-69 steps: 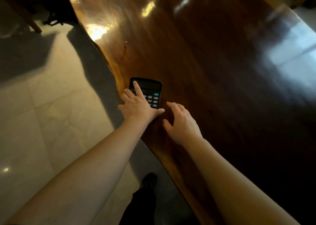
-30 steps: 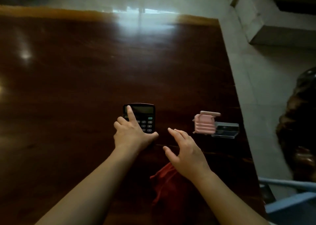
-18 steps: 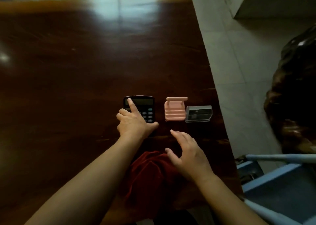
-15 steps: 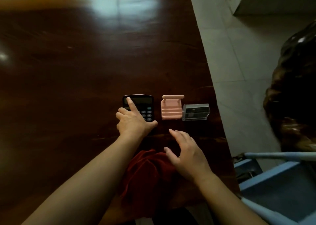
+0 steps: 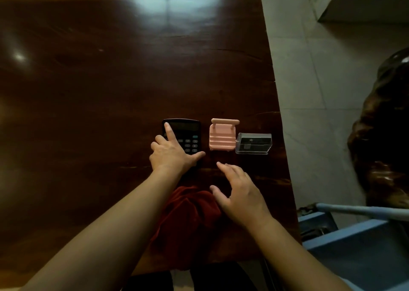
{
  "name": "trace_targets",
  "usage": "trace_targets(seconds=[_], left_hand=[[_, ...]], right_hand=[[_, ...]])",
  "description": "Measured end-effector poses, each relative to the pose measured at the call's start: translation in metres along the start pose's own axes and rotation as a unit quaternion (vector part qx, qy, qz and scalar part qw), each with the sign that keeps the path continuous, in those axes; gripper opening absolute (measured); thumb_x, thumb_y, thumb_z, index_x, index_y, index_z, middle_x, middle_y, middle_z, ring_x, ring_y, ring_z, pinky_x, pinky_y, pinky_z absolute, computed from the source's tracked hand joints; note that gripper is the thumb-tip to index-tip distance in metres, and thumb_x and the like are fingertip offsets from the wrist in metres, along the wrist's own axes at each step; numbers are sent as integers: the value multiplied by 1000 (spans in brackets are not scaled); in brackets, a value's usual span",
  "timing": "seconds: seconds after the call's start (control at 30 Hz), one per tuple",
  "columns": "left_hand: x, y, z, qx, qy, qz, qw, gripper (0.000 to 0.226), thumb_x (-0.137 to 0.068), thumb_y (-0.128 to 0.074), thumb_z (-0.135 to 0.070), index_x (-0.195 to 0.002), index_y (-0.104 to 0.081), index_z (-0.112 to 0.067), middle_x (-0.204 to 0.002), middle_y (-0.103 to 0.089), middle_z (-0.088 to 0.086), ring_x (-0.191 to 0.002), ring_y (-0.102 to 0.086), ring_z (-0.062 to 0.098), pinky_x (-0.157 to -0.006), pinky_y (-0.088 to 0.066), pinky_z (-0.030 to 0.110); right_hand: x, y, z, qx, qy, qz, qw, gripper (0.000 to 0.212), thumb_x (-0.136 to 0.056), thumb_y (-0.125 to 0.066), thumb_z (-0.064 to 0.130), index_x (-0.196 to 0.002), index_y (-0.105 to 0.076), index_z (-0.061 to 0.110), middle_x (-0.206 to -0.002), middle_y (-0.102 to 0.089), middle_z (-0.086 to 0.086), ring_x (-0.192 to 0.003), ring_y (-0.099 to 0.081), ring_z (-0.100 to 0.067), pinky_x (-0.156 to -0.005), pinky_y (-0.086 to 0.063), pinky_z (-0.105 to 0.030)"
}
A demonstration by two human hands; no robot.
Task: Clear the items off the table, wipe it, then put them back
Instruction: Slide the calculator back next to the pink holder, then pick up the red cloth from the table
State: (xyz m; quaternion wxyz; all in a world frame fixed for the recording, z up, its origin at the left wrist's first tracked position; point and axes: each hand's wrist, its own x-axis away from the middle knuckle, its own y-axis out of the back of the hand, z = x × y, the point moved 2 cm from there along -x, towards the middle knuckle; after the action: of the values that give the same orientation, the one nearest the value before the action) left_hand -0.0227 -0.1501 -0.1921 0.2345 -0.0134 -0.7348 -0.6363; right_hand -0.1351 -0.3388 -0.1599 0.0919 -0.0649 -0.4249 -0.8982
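Counter: dark, glossy wood counter [image 5: 93,87] fills most of the view, with pale floor tiles [image 5: 309,73] along its right edge.
Left hand: the left hand [image 5: 171,153] lies palm down on the lower part of a black calculator [image 5: 188,133], index finger stretched up beside the display. Its grip is flat and spread, pressing on the calculator rather than closed around it.
Calculator: flat on the counter, near the person's edge, leftmost in a row of three items.
Cloth: a crumpled dark red cloth [image 5: 188,219] sits on the counter between the two forearms, close to the near edge.
Right hand: the right hand [image 5: 240,193] hovers low with fingers apart and slightly curled, empty, its thumb just beside the cloth.
Pink holder: a small pink ribbed stand [image 5: 221,136] stands just right of the calculator.
Clear case: a small transparent box [image 5: 253,143] sits just beside the pink stand, near the counter's right edge.
Step in hand: likely setting items back in place, with the calculator being positioned.
Next move: probably calls for lifting the left hand clear of the calculator without nudging it.
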Motion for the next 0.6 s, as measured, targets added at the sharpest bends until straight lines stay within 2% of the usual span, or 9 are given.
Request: trace_targets(seconds=[0.13, 0.3, 0.47, 0.6], left_hand=[[15, 13, 25, 41, -29, 1, 999, 130, -61, -46, -97, -156, -1, -20, -143, -42, 19, -124, -48, 37, -84, -52, 47], [43, 25, 68, 98, -88, 2, 991, 109, -78, -53, -80, -156, -15, -16, -147, -41, 14, -130, -45, 33, -97, -47, 49], [68, 26, 107, 139, -171, 49, 974, 95, -83, -59, -70, -156, -22, -21, -150, -42, 8, -135, -42, 27, -103, -43, 45], [88, 19, 130, 158, -198, 73, 965, 89, -85, -59, -67, -154, -29, -20, -151, -42, 7, -137, -40, 25, -106, -41, 42]], right_hand=[[4, 3, 9, 8, 16, -2, 1000, 66, -92, -62, 49, -151, -37, 32, -149, -44, 8, -135, -41, -8, -102, -45, -30], [16, 6, 29, 20, 7, -5, 1000, 67, -91, -63, 48, -151, -36, 32, -150, -43, 7, -136, -40, -10, -102, -46, -33], [48, 0, 53, 30, -30, -27, 999, 66, -92, -63, 49, -150, -37, 33, -150, -43, 8, -136, -41, -11, -99, -43, -29], [78, -11, 67, 11, -82, -32, 996, 67, -91, -64, 49, -150, -37, 33, -149, -44, 7, -134, -43, -11, -99, -45, -29]])
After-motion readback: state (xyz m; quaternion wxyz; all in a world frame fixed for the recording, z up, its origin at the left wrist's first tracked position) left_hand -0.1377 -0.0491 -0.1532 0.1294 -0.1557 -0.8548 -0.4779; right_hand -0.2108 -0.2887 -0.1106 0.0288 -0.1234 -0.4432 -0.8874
